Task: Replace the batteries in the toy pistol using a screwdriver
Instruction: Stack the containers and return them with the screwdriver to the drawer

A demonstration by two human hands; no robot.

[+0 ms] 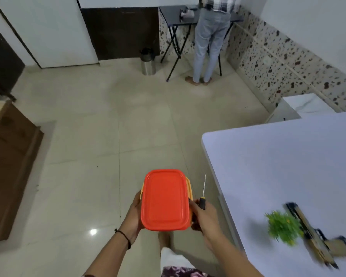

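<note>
I carry a lidded orange plastic box [165, 199] over the floor, held between both hands. My left hand [132, 213] grips its left side. My right hand [205, 216] presses its right side and also holds a screwdriver [203, 196] with a black handle, its thin shaft pointing up and away. The tan and black toy pistol [318, 239] lies flat on the white table [278, 166] at the lower right, apart from both hands. What the box holds is hidden by its lid.
A small green artificial plant [283, 227] stands on the table beside the pistol. A brown wooden cabinet [10, 162] is at the left. Across the tiled floor a person [210, 39] stands at a dark folding table [180, 19], near a steel bin [147, 61].
</note>
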